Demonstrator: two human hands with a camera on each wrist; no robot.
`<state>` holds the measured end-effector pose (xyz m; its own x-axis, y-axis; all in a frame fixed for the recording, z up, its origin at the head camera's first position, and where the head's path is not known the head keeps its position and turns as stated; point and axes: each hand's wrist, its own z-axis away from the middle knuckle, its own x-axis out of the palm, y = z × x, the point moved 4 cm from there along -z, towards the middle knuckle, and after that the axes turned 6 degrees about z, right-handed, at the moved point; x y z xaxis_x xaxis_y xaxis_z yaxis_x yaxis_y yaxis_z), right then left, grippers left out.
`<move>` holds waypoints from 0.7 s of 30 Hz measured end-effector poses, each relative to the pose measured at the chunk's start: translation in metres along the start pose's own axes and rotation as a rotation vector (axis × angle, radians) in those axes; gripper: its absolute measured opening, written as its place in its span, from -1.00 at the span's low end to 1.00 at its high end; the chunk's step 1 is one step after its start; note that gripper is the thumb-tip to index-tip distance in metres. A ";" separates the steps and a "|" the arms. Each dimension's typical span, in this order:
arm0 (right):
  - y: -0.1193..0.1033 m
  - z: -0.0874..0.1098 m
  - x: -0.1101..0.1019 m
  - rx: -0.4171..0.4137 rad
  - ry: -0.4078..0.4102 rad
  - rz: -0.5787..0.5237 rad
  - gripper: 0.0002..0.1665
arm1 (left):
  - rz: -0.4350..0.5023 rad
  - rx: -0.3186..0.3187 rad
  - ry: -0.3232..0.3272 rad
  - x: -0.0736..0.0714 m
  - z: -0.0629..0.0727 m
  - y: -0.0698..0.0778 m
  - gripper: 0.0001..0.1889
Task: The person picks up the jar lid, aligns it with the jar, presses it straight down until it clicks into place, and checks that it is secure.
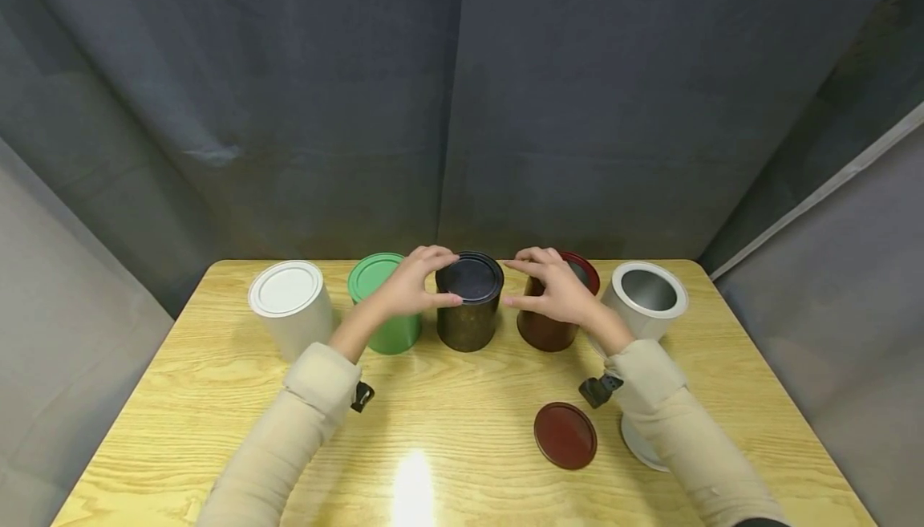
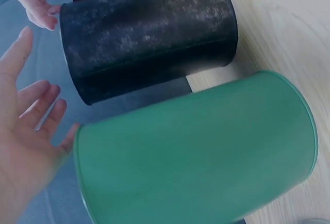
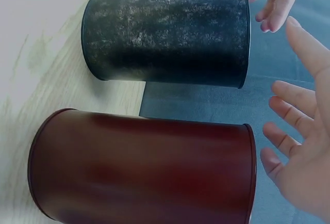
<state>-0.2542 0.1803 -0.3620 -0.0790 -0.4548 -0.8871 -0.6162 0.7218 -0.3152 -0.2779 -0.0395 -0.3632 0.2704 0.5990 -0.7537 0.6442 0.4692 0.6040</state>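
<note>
A black can [image 1: 468, 328] with its dark lid [image 1: 471, 277] on stands upright in the middle of a row of cans. My left hand [image 1: 415, 285] hovers at its left rim, thumb and fingers spread; whether the fingertips touch the rim is unclear. Spread in the same way, my right hand [image 1: 556, 290] is above the dark red can [image 3: 144, 167], with its fingertips pointing at the black can. The red can's top is partly hidden by that hand, and a grey interior shows there. Beneath my left wrist stands a green can [image 2: 196, 152] with its lid on. Neither hand holds anything.
At the row's left end is a white lidded can [image 1: 289, 306]; at its right end, a white can [image 1: 635, 302] without a lid. A dark red lid [image 1: 565, 435] lies flat on the wooden table [image 1: 469, 431], near a pale lid [image 1: 641, 445] partly under the right forearm. Grey curtains [image 1: 346, 110] hang behind.
</note>
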 end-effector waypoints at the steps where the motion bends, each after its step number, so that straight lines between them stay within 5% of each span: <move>1: 0.000 0.002 0.000 -0.003 0.003 -0.003 -0.29 | 0.007 0.008 0.006 0.000 0.001 0.002 -0.33; 21: -0.009 0.036 -0.006 -0.009 -0.004 -0.069 -0.20 | 0.065 0.140 0.034 0.019 0.017 0.026 -0.34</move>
<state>-0.2197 0.1955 -0.3666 -0.0329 -0.5010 -0.8648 -0.6272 0.6841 -0.3724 -0.2438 -0.0272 -0.3657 0.2922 0.6476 -0.7037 0.7202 0.3351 0.6075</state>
